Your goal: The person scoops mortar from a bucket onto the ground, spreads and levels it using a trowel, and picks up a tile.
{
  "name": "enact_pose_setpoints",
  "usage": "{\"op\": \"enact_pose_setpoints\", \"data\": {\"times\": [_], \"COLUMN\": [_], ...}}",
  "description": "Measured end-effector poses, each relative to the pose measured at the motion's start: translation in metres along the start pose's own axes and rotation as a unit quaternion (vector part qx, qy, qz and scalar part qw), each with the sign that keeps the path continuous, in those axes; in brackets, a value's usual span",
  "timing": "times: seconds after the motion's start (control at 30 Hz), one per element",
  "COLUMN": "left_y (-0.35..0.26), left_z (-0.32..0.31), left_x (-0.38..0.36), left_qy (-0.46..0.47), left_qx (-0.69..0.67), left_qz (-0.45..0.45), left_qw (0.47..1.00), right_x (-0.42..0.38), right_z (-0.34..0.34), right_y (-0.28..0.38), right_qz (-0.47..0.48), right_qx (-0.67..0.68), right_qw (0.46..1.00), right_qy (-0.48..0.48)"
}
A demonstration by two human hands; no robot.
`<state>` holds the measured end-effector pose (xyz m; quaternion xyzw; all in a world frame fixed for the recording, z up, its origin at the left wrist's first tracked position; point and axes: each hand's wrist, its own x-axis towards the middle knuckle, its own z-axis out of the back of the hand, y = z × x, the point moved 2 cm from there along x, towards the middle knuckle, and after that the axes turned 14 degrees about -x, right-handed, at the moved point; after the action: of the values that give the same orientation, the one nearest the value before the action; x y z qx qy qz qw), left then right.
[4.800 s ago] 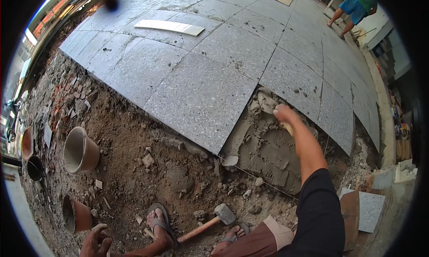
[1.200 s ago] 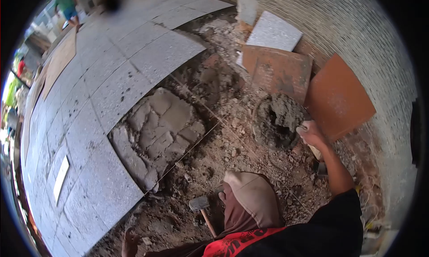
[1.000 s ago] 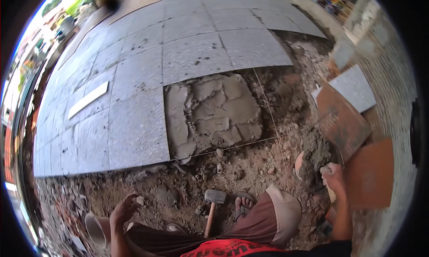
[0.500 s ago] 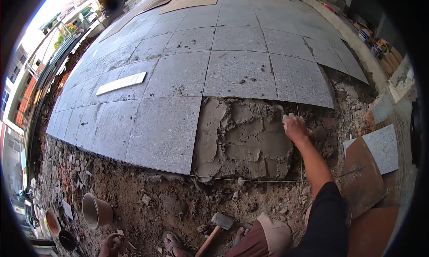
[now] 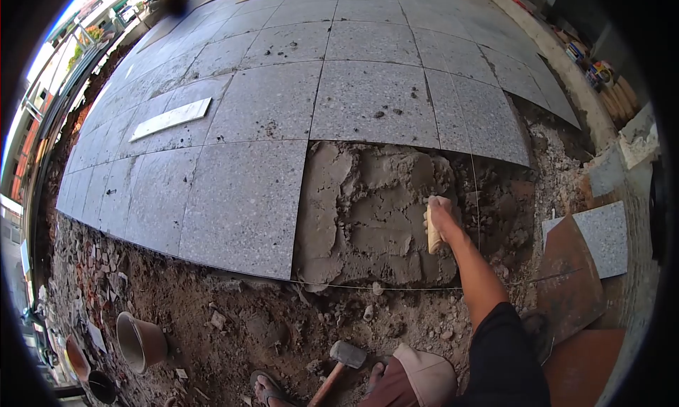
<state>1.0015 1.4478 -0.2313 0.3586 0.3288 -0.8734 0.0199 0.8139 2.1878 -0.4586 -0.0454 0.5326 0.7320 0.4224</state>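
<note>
My right hand [image 5: 443,218] is closed around the pale wooden handle of a trowel [image 5: 433,239], over the right part of a wet mortar bed [image 5: 378,227]. The trowel's blade blends into the grey mortar and I cannot make it out. The mortar is ridged and smeared, and borders laid speckled grey tiles [image 5: 244,198] on its left and far sides. A taut string [image 5: 410,288] runs along the bed's near edge, and another crosses its right side. My left hand is not in view.
A hammer [image 5: 346,355] lies on the dirt between two feet. A bucket [image 5: 141,343] stands at lower left. A white strip [image 5: 171,119] rests on the tiles. At right lie a loose tile piece [image 5: 601,237] and brown boards [image 5: 573,287].
My right hand has moved left and nearer over the mortar, so the wooden handle now shows. My left hand has dropped out at the bottom edge. The view has shifted slightly.
</note>
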Motion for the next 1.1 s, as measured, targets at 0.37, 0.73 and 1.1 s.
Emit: {"op": "enact_pose_setpoints", "data": {"times": [0.37, 0.73, 1.1], "left_y": [-0.073, -0.028, -0.034], "left_z": [-0.014, -0.023, -0.022], "left_x": [0.012, 0.003, -0.016], "left_qy": [-0.149, -0.117, -0.153], "left_qx": [0.014, -0.167, -0.153], "left_qz": [0.184, 0.103, 0.15], "left_qw": [0.971, 0.974, 0.965], "right_x": [0.01, 0.043, 0.019], "right_z": [-0.124, -0.087, -0.104], "right_y": [0.059, 0.173, 0.106], "right_qz": [0.118, 0.275, 0.048], "right_qx": [-0.104, -0.624, -0.174], "right_qw": [0.981, 0.719, 0.978], "right_qy": [0.11, 0.138, 0.101]}}
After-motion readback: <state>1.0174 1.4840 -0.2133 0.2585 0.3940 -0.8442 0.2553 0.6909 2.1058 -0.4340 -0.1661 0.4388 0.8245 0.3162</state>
